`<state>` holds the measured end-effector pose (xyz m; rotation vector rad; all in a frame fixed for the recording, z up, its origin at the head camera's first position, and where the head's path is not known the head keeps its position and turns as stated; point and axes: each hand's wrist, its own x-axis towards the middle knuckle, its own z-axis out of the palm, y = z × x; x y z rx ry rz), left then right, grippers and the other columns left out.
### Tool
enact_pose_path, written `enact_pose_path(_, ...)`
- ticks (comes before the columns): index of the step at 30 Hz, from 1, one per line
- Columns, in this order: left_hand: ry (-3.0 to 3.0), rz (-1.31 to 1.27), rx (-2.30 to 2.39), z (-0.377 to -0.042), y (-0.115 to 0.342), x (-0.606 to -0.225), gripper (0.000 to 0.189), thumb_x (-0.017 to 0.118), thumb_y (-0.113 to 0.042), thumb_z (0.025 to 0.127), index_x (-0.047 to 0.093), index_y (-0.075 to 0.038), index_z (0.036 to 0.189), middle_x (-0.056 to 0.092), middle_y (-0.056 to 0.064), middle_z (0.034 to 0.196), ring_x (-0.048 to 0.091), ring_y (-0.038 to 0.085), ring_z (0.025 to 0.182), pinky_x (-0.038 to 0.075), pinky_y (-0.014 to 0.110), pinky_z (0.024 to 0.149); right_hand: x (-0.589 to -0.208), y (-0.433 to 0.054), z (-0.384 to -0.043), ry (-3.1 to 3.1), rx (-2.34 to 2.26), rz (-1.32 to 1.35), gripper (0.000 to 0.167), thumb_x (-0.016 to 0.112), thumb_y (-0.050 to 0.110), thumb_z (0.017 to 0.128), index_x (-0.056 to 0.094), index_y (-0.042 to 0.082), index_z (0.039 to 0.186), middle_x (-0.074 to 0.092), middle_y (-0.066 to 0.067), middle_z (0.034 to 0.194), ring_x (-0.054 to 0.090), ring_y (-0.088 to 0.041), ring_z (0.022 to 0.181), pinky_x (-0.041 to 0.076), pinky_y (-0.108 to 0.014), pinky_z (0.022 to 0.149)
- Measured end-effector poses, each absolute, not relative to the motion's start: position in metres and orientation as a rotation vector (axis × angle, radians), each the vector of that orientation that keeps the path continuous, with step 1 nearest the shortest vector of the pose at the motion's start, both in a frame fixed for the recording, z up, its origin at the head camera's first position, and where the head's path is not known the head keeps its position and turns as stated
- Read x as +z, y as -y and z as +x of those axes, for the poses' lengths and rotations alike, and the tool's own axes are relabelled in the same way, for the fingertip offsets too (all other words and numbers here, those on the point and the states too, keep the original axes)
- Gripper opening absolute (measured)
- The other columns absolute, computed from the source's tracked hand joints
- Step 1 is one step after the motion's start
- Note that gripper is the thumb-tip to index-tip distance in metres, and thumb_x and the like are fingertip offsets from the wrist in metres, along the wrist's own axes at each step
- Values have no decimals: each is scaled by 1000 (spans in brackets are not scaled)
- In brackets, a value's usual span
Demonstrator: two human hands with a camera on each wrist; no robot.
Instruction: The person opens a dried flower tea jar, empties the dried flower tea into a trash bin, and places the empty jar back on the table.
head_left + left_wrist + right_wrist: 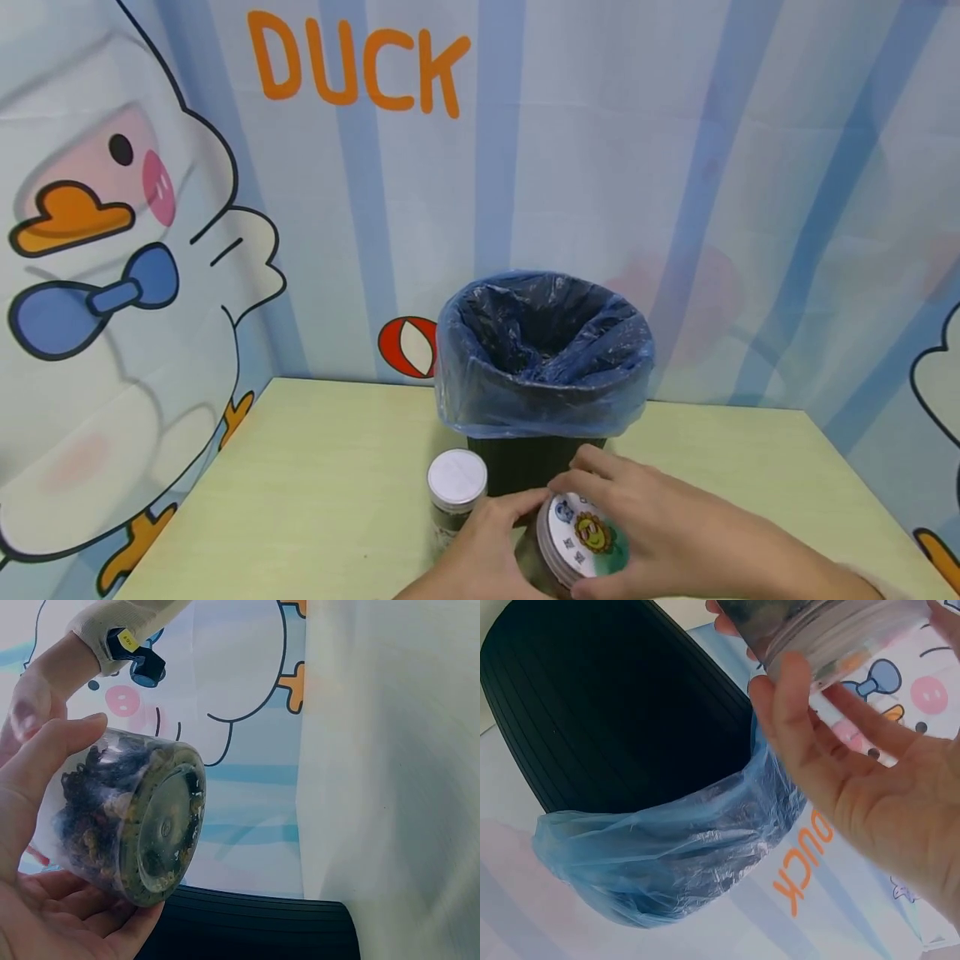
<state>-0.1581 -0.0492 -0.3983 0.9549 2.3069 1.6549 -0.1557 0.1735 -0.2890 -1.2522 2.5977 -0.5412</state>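
Note:
A clear plastic jar holds dark, crumbly-looking contents and is tilted up off the table. My left hand grips its body, thumb on one side and fingers under the other in the left wrist view. At the top, the lid carries a printed sunflower face and some green. Fingers and thumb of my right hand are curled round the lid's rim. Just left of my left hand stands a second jar with a plain white lid, its lower part partly hidden.
Behind the jars a dark bin stands on the pale yellow table. A blue plastic bag lines it and folds over its rim. Beyond the table's back edge hangs a striped cloth backdrop with duck drawings.

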Motion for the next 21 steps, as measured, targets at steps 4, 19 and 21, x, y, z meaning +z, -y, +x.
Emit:
enact_pose_path(4,-2287,880,1629,-156,51,-395,73,88,-32,74,57,-25,140,62,-15,126,55,5,118,44,31,100,-287,-178,-156,-2451,-648,-1384,61,70,56,87,54,28,139,45,8,126,47,-11,109,53,-26,80)
enact_pose_path(19,-2339,896,1603,-156,52,-396,77,89,-35,72,57,-18,141,61,-13,128,54,5,120,45,30,100,-289,-176,-154,-2540,-601,-1415,69,68,58,88,42,35,148,36,7,145,44,-18,125,52,-35,88)
enact_pose_path(21,-2344,914,1610,-157,52,-397,77,89,-35,72,57,-16,140,62,-13,127,54,5,119,45,29,100,-288,-174,-153,-2626,-502,-1382,68,63,66,86,47,34,144,43,7,135,49,-14,113,53,-31,81)
